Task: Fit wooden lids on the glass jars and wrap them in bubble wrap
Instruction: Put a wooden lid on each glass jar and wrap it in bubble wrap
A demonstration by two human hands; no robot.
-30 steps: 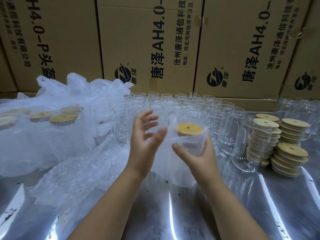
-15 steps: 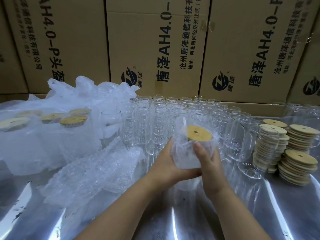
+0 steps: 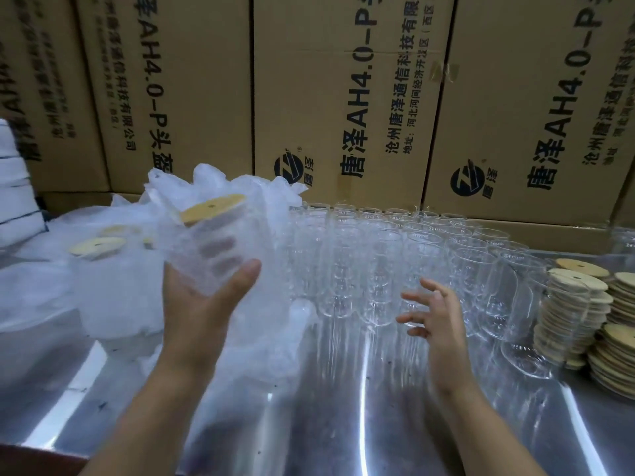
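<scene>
I had the left hand (image 3: 202,297) curled round the wrapped jar (image 3: 209,249), roughly upright, just right of the wrapped pile (image 3: 103,280); right hand (image 3: 433,321) spread empty, nearer the bare jars (image 3: 378,255).

So the left hand (image 3: 201,305) is gripping a bubble-wrapped jar (image 3: 220,249) over the metal table's (image 3: 343,424) left side. It's sitting tilted with its wooden lid (image 3: 213,208) on top. The right hand (image 3: 434,326) is hovering with fingers spread, holding nothing, just in front of the bare glass jars (image 3: 395,255) crowding the back edge. More wrapped jars (image 3: 103,286) are sitting along the left edge, stacks of lids (image 3: 577,304) are piling up at the right edge, and cardboard boxes (image 3: 343,97) are standing behind everything.
</scene>
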